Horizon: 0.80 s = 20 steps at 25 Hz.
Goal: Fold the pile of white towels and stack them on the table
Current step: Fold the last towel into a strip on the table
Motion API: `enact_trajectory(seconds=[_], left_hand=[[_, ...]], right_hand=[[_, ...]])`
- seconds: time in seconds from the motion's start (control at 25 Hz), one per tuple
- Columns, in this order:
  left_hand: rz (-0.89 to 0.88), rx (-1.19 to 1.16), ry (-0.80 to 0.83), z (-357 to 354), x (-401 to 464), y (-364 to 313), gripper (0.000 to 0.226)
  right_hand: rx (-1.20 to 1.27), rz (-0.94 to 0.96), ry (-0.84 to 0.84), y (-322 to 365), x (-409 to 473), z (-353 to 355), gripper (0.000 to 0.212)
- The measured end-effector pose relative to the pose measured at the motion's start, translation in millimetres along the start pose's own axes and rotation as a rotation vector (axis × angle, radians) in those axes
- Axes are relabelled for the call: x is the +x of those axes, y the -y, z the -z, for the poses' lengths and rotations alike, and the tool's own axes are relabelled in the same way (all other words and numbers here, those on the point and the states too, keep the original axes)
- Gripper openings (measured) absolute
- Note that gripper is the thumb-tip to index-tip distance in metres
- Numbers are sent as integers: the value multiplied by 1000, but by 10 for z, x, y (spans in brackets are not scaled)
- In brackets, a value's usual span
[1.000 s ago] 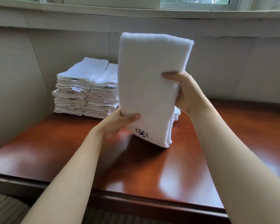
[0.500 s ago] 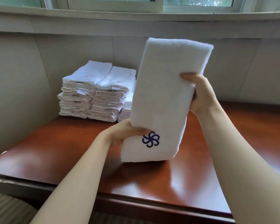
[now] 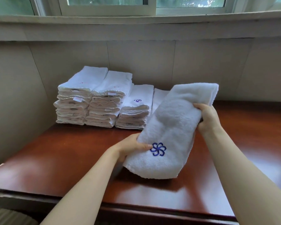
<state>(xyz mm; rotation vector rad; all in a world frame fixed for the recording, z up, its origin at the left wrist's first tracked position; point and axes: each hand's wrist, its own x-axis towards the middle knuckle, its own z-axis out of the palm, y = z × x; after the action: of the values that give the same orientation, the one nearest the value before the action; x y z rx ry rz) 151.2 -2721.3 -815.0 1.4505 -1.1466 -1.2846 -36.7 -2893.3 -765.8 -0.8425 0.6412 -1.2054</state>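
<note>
Nearest, the glossy reddish-brown wooden bench [image 3: 58, 161] carries everything. Above its front half, the left hand [image 3: 130, 148] has its grip closed on the lower left edge of the thick folded white terry towel [image 3: 173, 127], thumb on top beside the blue embroidered pinwheel logo [image 3: 158, 149], fingers underneath. The right hand [image 3: 207, 118] pinches the right edge further up. The towel lies tilted between them, near end low over the bench, whether touching is unclear; its far end is raised. It looks soft, light and limp, sagging between the hands, so supporting both long edges should keep the layers aligned; one-handed it would likely droop open. Beyond, 3 stacks of folded white towels [image 3: 104, 101] stand against the beige panelled wall [image 3: 136, 59], with a lower fourth stack partly hidden.
</note>
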Motion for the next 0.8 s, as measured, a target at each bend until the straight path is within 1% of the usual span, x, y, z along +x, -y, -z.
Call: enact_trajectory(seconds=[0.2,0.32,0.4,0.48,0.56,0.68,0.72,0.76,0.8], left_hand=[[4,106,-27,2,323,-454,33],[32,69,-44,63,637,-806,33],[45,45,-75,148,913,-1026,35],[30,10,-103,241,1208,-1183,33],[31,-23,-128,298,1454,-1299,27],[60,-69,-170,398,1892,-1300,10],[72,-86,-203,455,2020,-1260,10],[98,-85,-225,506,2136,-1201,20],[144,-44,-259,542,2241,-1131,39]], right_hand=[[8,-20,-56,116,376,-47,41],[-75,6,-56,339,737,-284,38],[-134,32,-46,515,1084,-482,31],[-208,38,-9,668,1437,-705,26],[-302,13,31,726,1792,-896,27],[-365,-14,104,636,2341,-1080,29],[-390,-17,121,570,2499,-1102,32],[-458,-39,127,492,2617,-1096,36],[-576,-90,117,342,2753,-1038,45]])
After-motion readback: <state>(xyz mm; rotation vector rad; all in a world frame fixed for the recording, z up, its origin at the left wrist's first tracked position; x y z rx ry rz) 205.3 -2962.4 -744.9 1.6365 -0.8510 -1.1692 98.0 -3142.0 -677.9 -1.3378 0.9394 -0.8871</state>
